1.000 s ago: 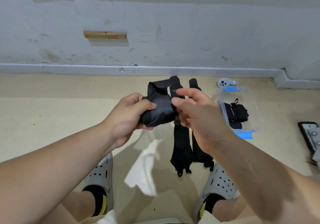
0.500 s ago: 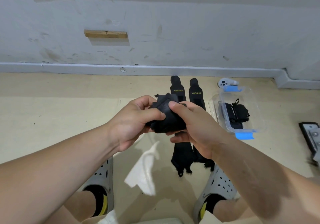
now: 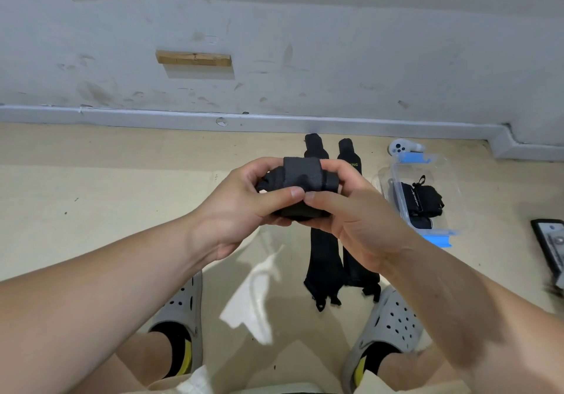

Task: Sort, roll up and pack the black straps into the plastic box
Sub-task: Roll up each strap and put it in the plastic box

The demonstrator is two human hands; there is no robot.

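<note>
We hold a rolled black strap (image 3: 300, 186) in both hands above the floor (image 3: 91, 195), in front of our knees. Our left hand (image 3: 244, 207) closes its grip around the left side of the roll, thumb pressed on the near face. Our right hand (image 3: 351, 210) closes its grip on the right side, its thumb meeting the left thumb at the middle and its fingers curled over the top edge. A flat band of the strap wraps over the top of the roll between the two hands.

Two more black straps (image 3: 323, 259) lie flat and side by side on the floor beneath our hands, running from the wall's base toward our right shoe (image 3: 390, 323). The clear plastic box (image 3: 457, 210) with blue clips sits on the floor just right of them, with at least one black bundle (image 3: 421, 198) inside. A white controller (image 3: 399, 148) lies just behind the box. A white scrap (image 3: 253, 302) lies between our shoes.
</note>
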